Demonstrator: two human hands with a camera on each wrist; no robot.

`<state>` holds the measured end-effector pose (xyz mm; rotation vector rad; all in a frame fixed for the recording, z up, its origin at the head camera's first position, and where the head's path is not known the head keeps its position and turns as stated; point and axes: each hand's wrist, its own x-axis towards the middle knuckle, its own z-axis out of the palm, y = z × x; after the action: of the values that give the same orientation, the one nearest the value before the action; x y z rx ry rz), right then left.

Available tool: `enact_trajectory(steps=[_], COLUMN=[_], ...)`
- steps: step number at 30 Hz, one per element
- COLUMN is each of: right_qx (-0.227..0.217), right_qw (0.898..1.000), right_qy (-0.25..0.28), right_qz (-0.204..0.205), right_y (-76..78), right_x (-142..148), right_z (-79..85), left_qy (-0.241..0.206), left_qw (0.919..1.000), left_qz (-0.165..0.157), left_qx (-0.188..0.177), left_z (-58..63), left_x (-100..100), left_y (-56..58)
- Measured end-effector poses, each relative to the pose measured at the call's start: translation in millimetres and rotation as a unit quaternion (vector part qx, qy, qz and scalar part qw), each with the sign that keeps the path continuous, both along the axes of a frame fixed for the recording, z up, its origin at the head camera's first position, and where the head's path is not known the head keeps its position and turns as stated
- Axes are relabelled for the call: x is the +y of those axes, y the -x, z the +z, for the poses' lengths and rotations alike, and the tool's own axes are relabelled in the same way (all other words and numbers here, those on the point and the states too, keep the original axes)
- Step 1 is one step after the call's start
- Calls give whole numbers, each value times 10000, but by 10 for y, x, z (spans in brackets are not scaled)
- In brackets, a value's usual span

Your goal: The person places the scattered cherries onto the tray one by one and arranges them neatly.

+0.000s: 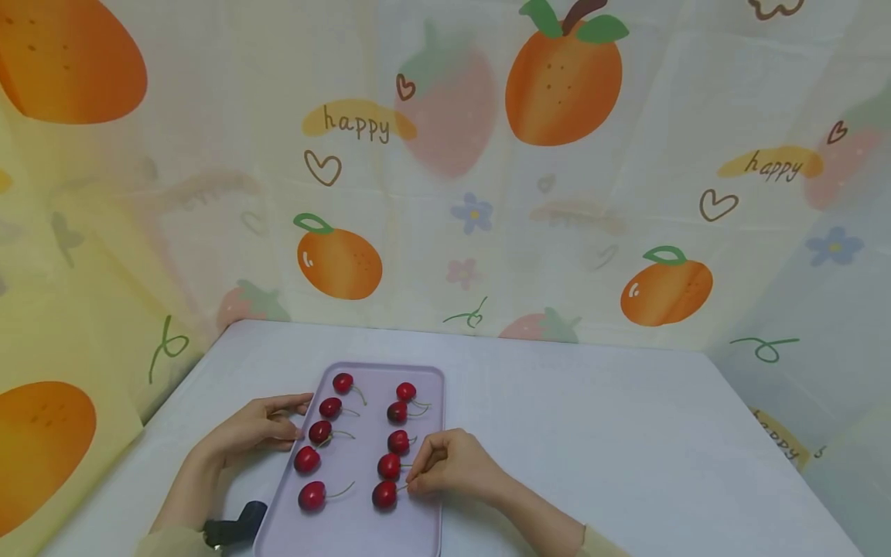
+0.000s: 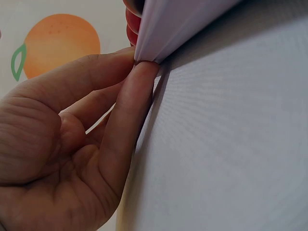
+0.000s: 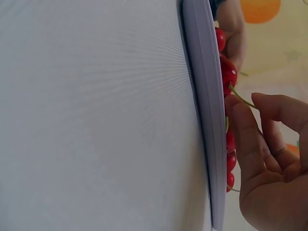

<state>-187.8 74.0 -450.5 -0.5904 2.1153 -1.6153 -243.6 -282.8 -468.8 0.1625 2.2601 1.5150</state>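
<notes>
A lilac tray (image 1: pixel 348 534) lies on the white table, bearing cherries in two lengthwise rows. My left hand (image 1: pixel 261 425) is at the tray's left edge. In the left wrist view its fingertips (image 2: pixel 144 72) touch the tray's side, with the fingers fairly straight. Over the right rim reaches my right hand (image 1: pixel 455 468), thumb and forefinger at the stem of the nearest cherry (image 1: pixel 384 495) in the right row. That stem (image 3: pixel 243 97) runs up to the fingertips in the right wrist view. Beyond it sits another dark red cherry (image 1: pixel 389 466), its stem partly behind the fingers.
The left row ends with a cherry (image 1: pixel 312 496) whose stem points right. A black strap-like object (image 1: pixel 237 526) is by the left wrist. White table surface (image 1: pixel 592 441) stretches to the right, and a fruit-print curtain (image 1: pixel 459 255) hangs behind and along the sides.
</notes>
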Motion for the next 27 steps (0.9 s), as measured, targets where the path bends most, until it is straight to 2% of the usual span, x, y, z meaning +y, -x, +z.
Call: enact_trajectory(steps=[13, 27], right_qx=[-42, -189], right_qw=[9987, 9986], right_qy=[-378, -208], right_qz=[-332, -452], right_y=[24, 21], right_x=[36, 61], right_z=[-51, -26], left_qy=[9, 0], left_qw=[10000, 10000], left_qz=[11, -1], left_qx=[13, -16], left_z=[4, 3], left_x=[0, -3], left_y=[-7, 2])
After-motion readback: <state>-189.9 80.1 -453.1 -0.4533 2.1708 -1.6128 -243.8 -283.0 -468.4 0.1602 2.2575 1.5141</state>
